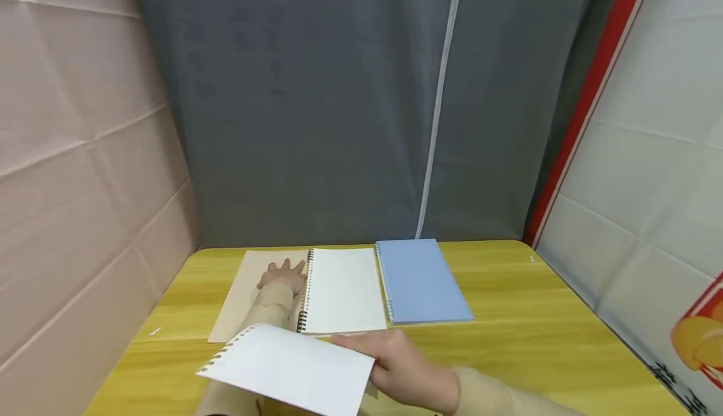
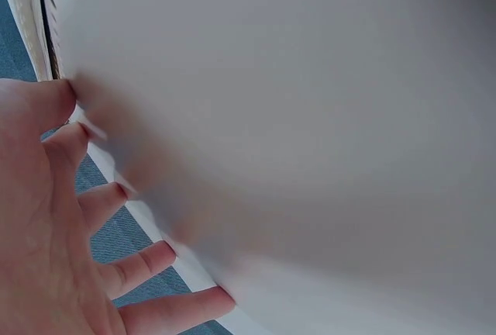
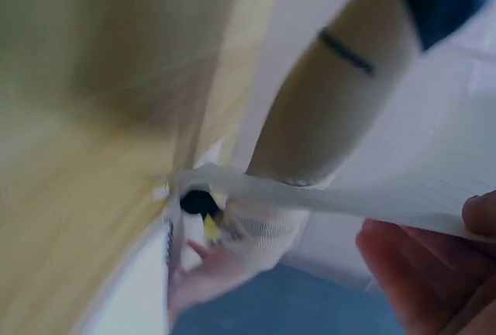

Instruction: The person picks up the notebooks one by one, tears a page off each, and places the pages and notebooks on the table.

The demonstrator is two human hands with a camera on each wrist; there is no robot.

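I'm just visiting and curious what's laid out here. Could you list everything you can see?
Open spiral notebook: one, white lined page with tan cover folded out to the left, rear middle of the table.
Closed notebook: one, light blue, just right of the open one.
Loose torn-out sheet: one, white, ragged spiral-hole edge, held up above the table's near edge.
Table: one, yellow wood grain.
Backdrop curtain: one, grey, behind the table.
Side panels: pinkish left, white with red trim right.
Left hand: one, fingers spread, resting flat on the open notebook.
Right hand: one, pinching the loose sheet.
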